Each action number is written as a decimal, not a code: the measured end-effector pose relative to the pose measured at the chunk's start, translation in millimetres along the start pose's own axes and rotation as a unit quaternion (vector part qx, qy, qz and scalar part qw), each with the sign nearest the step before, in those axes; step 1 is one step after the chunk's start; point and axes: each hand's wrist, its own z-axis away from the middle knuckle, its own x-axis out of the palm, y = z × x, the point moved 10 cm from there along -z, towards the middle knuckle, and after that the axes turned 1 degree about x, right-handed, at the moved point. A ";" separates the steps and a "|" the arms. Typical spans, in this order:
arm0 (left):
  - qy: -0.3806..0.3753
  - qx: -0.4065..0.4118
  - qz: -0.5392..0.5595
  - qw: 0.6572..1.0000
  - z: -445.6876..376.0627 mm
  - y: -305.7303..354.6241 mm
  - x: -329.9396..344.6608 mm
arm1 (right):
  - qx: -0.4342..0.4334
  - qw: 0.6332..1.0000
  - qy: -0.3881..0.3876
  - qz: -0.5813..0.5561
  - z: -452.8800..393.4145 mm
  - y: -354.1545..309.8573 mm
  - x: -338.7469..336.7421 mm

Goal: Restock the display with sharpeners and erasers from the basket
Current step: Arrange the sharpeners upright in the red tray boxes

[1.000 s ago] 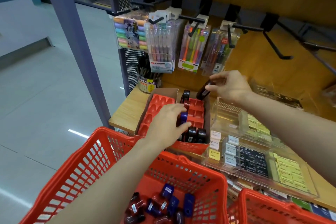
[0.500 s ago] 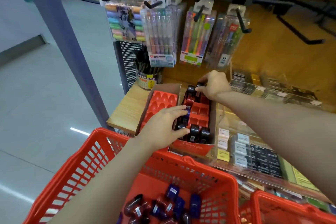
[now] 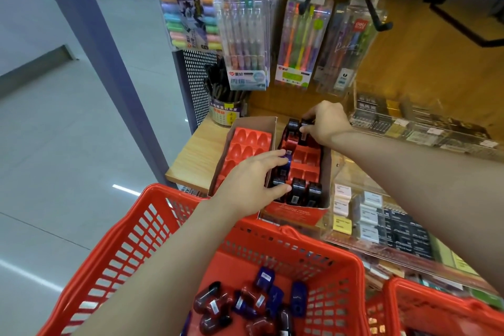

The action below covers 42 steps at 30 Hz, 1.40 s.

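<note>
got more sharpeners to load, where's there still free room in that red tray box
The middle slots are bare, bordered by the left hand, the right hand and the front-row sharpeners. The left insert looks bare too. Back and front rows are crowded.

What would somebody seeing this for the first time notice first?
Two bare arms reach over a bright red basket whose bottom holds loose blue and dark red sharpeners. The left hand pinches a blue sharpener over the red display tray on the wooden shelf, while the right hand presses a dark one into the tray's far row. Clear pen packs hang on hooks above.
</note>
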 end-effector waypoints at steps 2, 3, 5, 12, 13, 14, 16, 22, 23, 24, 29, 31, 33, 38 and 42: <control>-0.002 -0.005 -0.002 1.000 0.7 -0.3 0.6 | 0.007 1.000 0.004 0.001 3.0 1.8 3.2; -0.003 -0.006 -0.005 1.000 0.8 -0.2 0.9 | 0.011 1.000 0.007 0.002 4.3 3.2 5.7; -0.009 -0.008 -0.015 1.000 1.5 1.5 1.5 | 0.018 1.000 0.008 0.002 5.9 5.6 9.6; -0.058 0.007 -0.115 0.992 1.3 9.8 9.1 | -0.041 0.997 0.070 -0.006 31.5 -6.3 -10.4; -0.065 0.009 -0.126 0.990 1.9 9.2 8.3 | -0.060 0.994 0.084 -0.029 43.7 -10.3 -18.4; -0.065 0.025 -0.141 0.987 3.7 12.2 5.4 | -0.087 0.991 0.097 -0.040 60.6 -17.5 -28.5; -0.044 0.099 -0.188 0.976 15.4 30.3 -4.2 | -0.135 0.982 0.123 -0.058 106.0 -28.2 -47.9; -0.063 0.128 -0.263 0.954 83.2 57.1 -13.5 | -0.106 0.985 -0.116 -0.066 239.0 -4.2 29.6; -0.130 0.089 -0.266 0.951 97.3 44.6 3.6 | -0.092 0.979 -0.175 -0.041 254.7 6.5 58.8; -0.202 0.051 -0.264 0.942 112.8 28.7 22.8 | -0.069 0.971 -0.228 -0.024 266.2 19.2 87.1; -0.388 -0.144 -0.194 0.890 182.2 -71.5 111.6 | 0.114 0.924 -0.363 0.019 287.8 82.4 187.5; -0.379 -0.193 -0.146 0.893 194.6 -97.2 140.7 | 0.172 0.922 -0.346 0.009 285.7 100.9 214.7; -0.353 -0.223 -0.098 0.904 198.9 -116.6 165.7 | 0.194 0.931 -0.310 0.006 279.8 110.4 235.1; -0.324 -0.258 -0.017 0.910 205.8 -140.4 204.4 | -0.022 0.926 -0.307 0.220 268.5 99.5 281.2; -0.307 -0.258 0.008 0.916 206.5 -145.5 203.5 | -0.129 0.862 -0.327 0.366 268.6 94.1 297.5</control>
